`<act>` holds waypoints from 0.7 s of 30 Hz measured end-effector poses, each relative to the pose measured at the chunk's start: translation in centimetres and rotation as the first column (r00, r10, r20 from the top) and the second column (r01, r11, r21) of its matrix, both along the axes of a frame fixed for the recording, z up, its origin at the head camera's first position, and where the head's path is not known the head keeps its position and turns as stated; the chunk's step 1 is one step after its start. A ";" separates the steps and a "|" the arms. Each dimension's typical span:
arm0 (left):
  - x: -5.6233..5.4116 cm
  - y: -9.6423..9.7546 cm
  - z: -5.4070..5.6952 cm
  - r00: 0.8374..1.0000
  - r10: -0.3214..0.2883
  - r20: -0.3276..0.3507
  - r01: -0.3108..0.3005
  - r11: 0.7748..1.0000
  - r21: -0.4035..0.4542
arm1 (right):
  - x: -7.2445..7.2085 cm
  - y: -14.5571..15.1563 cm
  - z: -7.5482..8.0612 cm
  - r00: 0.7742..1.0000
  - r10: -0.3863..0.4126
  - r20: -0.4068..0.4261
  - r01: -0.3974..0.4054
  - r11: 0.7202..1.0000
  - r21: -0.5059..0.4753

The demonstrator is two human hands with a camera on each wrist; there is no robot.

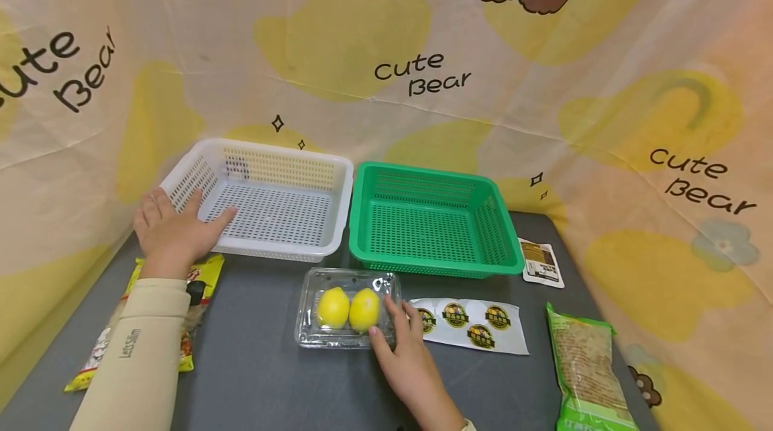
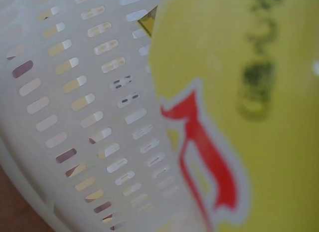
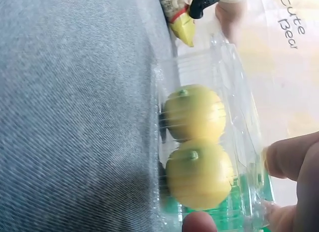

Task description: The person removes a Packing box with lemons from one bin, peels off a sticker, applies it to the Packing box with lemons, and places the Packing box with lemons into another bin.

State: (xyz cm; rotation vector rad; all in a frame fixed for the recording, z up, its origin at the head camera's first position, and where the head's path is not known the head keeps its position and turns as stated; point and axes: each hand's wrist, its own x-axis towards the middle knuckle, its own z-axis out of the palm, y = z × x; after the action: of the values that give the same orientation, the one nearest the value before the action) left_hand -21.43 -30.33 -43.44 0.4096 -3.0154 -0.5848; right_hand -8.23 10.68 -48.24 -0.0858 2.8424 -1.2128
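Observation:
A clear plastic clamshell box point(image 1: 308, 333) holding two lemons point(image 1: 333, 308) lies on the dark table, front centre. My right hand point(image 1: 410, 364) grips its right end, thumb on the near side and fingers towards the far side; in the right wrist view, the fingertips point(image 3: 281, 159) are at the box edge. Over at the left, my left hand point(image 1: 178, 226) rests at the left rim of a white basket point(image 1: 272, 250), fingers extended and thumb spread over the near corner. Beneath that forearm lies a yellow snack bag point(image 1: 205, 273), seen close up beside the basket wall in the left wrist view.
A green basket point(image 1: 435, 266) stands right of the white one. A sheet of round stickers point(image 1: 501, 337) lies right of the box. Farther right are a small white-and-brown packet point(image 1: 541, 263) and a green-edged bag point(image 1: 588, 364). Printed cloth point(image 1: 338, 102) encloses the table.

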 end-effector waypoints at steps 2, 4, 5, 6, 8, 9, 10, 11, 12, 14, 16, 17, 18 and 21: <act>0.0 -0.1 -0.1 1.000 0.000 -0.003 0.000 1.000 -0.003 | 0.0 0.2 0.1 1.000 0.004 -0.008 -0.004 1.000 -0.004; 0.0 -0.2 -0.2 1.000 -0.001 -0.009 0.001 1.000 -0.002 | -0.1 0.3 0.2 1.000 0.009 -0.015 -0.009 1.000 -0.015; 0.0 -0.3 -0.3 1.000 -0.003 -0.023 0.003 1.000 0.001 | -0.2 0.4 0.2 1.000 0.013 -0.018 -0.014 1.000 -0.022; 0.0 -0.4 -0.4 0.999 -0.005 -0.037 0.005 1.000 0.007 | -0.3 0.5 0.3 1.000 0.021 -0.020 -0.022 0.999 -0.033; 0.2 -0.6 -0.8 0.997 -0.008 -0.079 0.010 1.000 0.029 | -0.4 0.8 0.3 0.999 0.039 -0.029 -0.041 0.997 -0.061; 0.3 -0.8 -0.9 0.994 -0.013 -0.104 0.018 0.999 0.042 | -0.5 1.0 0.4 0.999 0.047 -0.028 -0.049 0.996 -0.072; 0.4 -0.9 -1.1 0.991 -0.021 -0.132 0.028 0.998 0.054 | -0.6 1.2 0.6 0.999 0.050 -0.020 -0.052 0.995 -0.089; 0.6 -1.0 -1.2 0.987 -0.030 -0.158 0.041 0.997 0.064 | -0.7 1.4 0.8 0.999 0.048 -0.012 -0.049 0.993 -0.106; 0.7 -1.0 -1.2 0.983 -0.039 -0.178 0.052 0.996 0.070 | -0.8 1.8 1.1 0.999 0.038 -0.008 -0.038 0.992 -0.119; 1.0 -0.8 -1.2 0.974 -0.058 -0.219 0.074 0.995 0.065 | -1.1 2.7 1.8 1.000 -0.001 -0.007 0.000 0.990 -0.139; 1.4 0.0 -0.9 0.963 -0.074 -0.260 0.091 0.995 0.051 | -1.4 4.0 2.5 0.998 -0.063 -0.013 0.061 0.989 -0.134; 1.8 0.5 -0.8 0.958 -0.081 -0.273 0.096 0.995 0.041 | -1.6 4.7 2.7 0.995 -0.095 -0.035 0.090 0.988 -0.126; 2.2 1.3 -0.6 0.954 -0.088 -0.288 0.101 0.994 0.032 | -1.8 5.5 2.9 0.991 -0.126 -0.053 0.119 0.986 -0.115; 4.1 4.2 0.2 0.936 -0.125 -0.328 0.133 0.991 0.002 | -2.4 7.7 3.1 0.976 -0.202 -0.080 0.197 0.978 -0.074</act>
State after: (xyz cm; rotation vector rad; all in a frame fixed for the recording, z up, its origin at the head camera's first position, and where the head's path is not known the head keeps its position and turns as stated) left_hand -17.29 -26.16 -43.20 0.0999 -2.7298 -0.6282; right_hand -10.61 18.42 -45.09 0.1526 2.9451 -1.3723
